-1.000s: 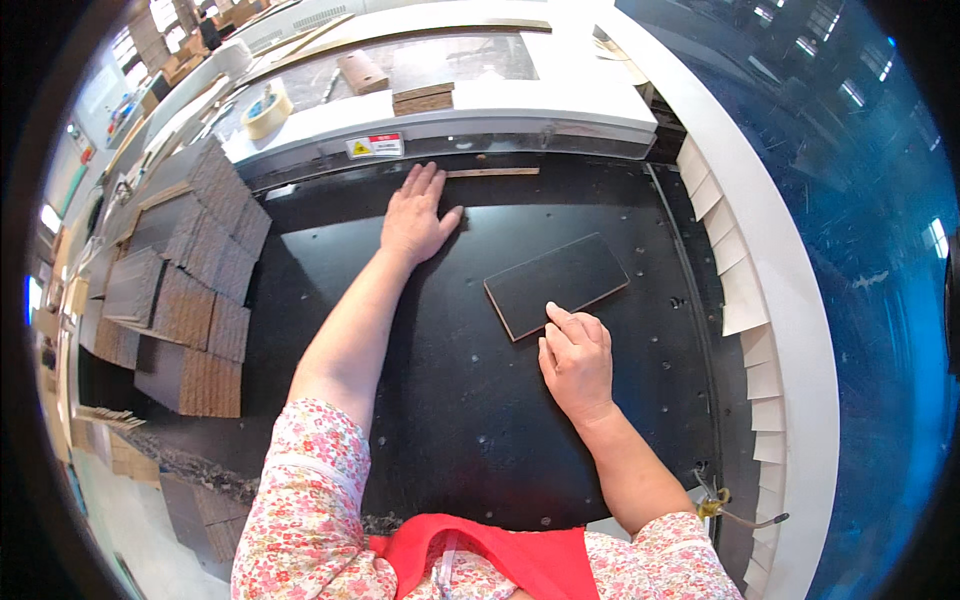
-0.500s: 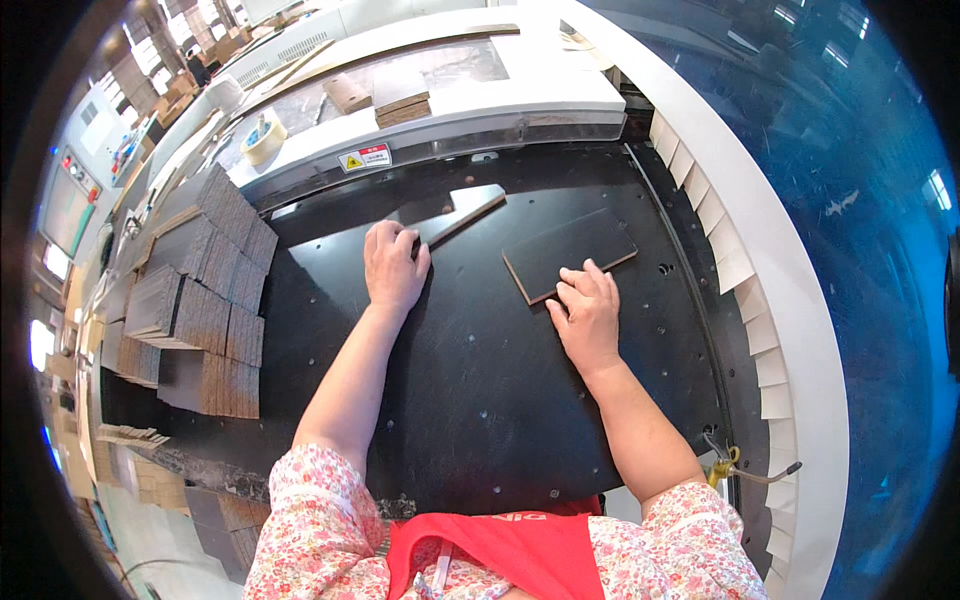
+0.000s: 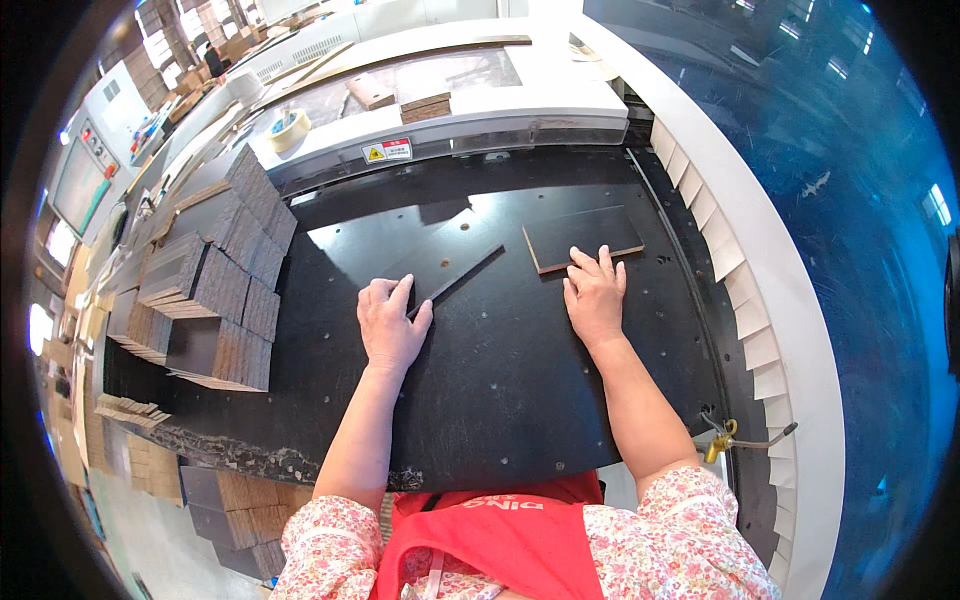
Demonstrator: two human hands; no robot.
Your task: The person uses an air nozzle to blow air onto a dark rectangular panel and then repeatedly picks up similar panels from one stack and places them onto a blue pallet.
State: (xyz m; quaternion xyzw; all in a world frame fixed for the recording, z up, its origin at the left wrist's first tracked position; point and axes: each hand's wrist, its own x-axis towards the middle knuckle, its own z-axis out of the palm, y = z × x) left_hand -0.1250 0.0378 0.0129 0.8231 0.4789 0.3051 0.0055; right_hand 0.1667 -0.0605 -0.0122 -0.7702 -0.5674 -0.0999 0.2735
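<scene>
Two dark, thin boards with brown edges lie on a black work surface (image 3: 480,400). My left hand (image 3: 392,330) grips the near end of the left board (image 3: 455,270), thumb against its edge and fingers over it. The dark face of that board blends with the surface, so its far outline is hard to make out. My right hand (image 3: 597,300) has bent fingers on the near edge of the right board (image 3: 575,232), which lies flat with its long edge nearly crosswise.
Stacks of dark-faced boards (image 3: 215,290) stand at the left. Beyond the surface, a white ledge (image 3: 560,105) carries a tape roll (image 3: 289,130) and a small board stack (image 3: 425,107). A pleated white cover (image 3: 735,270) runs along the right, beside an air hose with a yellow fitting (image 3: 718,442).
My left hand has drawn the left board nearer to me. The right board has turned straighter and shifted away, with my right hand still at its near edge. The view has shifted slightly.
</scene>
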